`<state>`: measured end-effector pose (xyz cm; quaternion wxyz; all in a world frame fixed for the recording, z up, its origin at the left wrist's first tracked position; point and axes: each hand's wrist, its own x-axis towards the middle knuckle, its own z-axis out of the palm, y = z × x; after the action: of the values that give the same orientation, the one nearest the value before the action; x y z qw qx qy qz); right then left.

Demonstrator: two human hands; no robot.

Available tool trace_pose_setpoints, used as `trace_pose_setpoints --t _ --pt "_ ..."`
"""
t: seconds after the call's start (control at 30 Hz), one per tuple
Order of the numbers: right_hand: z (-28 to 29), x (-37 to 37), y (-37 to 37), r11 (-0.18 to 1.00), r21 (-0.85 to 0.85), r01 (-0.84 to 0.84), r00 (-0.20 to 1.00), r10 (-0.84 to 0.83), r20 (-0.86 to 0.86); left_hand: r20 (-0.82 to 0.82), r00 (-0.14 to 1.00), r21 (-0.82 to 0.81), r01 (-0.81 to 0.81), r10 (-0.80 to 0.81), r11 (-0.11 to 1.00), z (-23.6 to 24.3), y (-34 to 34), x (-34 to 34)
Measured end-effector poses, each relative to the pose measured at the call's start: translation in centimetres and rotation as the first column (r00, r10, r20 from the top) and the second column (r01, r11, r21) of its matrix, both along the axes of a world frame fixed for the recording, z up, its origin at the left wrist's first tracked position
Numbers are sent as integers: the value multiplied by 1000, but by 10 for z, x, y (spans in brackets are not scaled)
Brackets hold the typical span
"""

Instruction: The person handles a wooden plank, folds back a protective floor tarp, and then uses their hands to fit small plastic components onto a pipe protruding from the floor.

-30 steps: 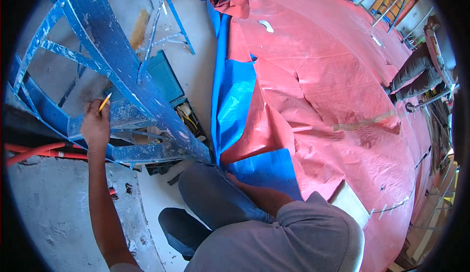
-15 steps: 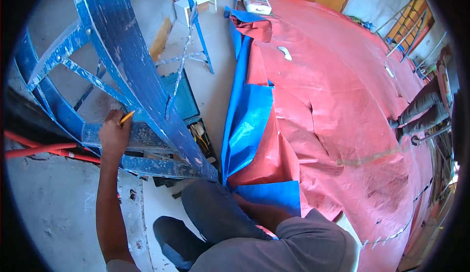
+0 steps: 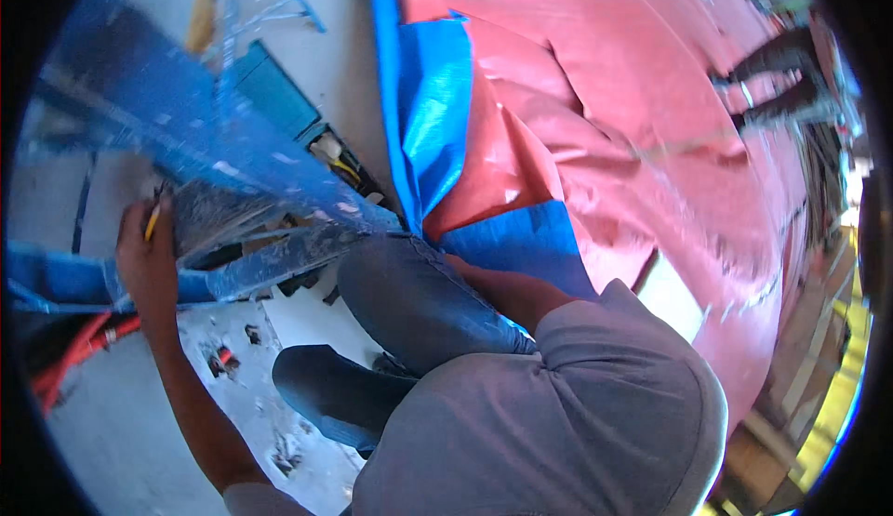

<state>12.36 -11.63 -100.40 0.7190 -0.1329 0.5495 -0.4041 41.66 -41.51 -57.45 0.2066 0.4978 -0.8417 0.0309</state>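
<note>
My left hand (image 3: 144,251) is closed around a yellow pencil (image 3: 152,222) whose tip points up. It is beside the steps of a blue, paint-spattered stepladder (image 3: 177,116), which is smeared by motion. I cannot tell whether the hand touches the ladder. My right forearm (image 3: 512,295) reaches down past my bent knee (image 3: 400,284), which hides the right hand. Next to that arm lies the folded blue edge (image 3: 521,242) of a large tarp (image 3: 633,116), pinkish red on its upper face.
Beyond the ladder lies an open teal toolbox (image 3: 274,88) with hand tools (image 3: 339,163). Red tubing (image 3: 93,344) runs along the lower left, by a hole (image 3: 223,360) in the grey surface. Another person's legs (image 3: 781,74) stand far right, above stacked boards (image 3: 772,451).
My view has swung, so the ladder, tarp and toolbox sit higher and further left. My left hand, still with the pencil, appears further left. The ladder has blurred.
</note>
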Motion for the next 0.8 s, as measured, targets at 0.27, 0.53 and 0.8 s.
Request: trace_pose_setpoints --t 0.27,0.53,0.8 --pt "7 7 8 974 -106 200 979 -202 -9 170 978 -138 148 -124 979 -27 -42 52" --pt "13 9 39 923 -163 349 912 -374 -166 -81 997 -363 -13 -18 932 -32 42 -1" --pt "30 45 99 827 -118 549 836 -543 84 -531 836 846 532 -137 -33 -275 248 -102"
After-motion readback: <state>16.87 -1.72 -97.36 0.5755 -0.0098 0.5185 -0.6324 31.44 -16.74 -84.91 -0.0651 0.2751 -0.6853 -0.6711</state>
